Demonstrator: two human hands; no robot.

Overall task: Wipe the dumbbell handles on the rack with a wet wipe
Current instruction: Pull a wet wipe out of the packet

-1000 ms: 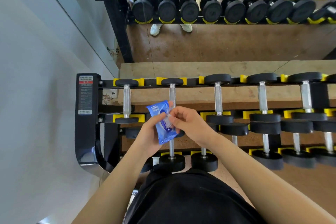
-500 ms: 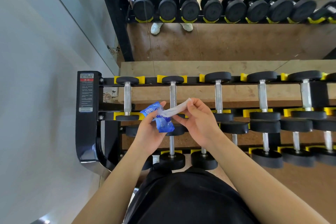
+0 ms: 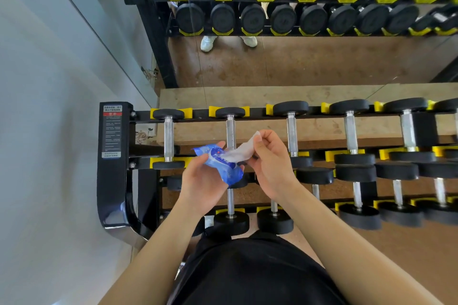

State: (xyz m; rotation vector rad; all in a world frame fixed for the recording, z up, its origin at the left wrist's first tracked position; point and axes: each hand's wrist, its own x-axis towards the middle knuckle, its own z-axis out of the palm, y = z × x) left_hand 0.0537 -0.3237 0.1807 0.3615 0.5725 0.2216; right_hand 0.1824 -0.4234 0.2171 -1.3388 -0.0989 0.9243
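- Spanning the scene from left to right, the rack (image 3: 114,168) carries its dumbbells (image 3: 290,108) in tiers on yellow cradles (image 3: 330,155). I judge that no handle has been wiped yet.
- Far tier: the dumbbell handles (image 3: 168,138) are bare metal, run near-to-far and sit well apart from one another. The second handle from the left (image 3: 230,131) lies just beyond the hands, so I would start there.
- Left hand (image 3: 200,186): the fingers are curled round the blue packet (image 3: 223,167), holding it above the left end of the rack. It touches no dumbbell.
- Right hand (image 3: 272,166): thumb and fingertips pinch the far end of the wet wipe (image 3: 241,151), just right of the packet.
- Packet: the mouth is turned up and to the right, toward the pinching hand.
- Wet wipe: it is partly drawn out, and its near end seems to be inside the mouth, though I cannot tell how much remains.
- Step in hand, as I judge it: extraction.
  - I would brace the left grip close to the mouth.
  - I would pull slowly along the line of the opening so that one sheet comes out whole and no second sheet trails after it.
  - I would free the left hand of the packet before wrapping the sheet round a handle.
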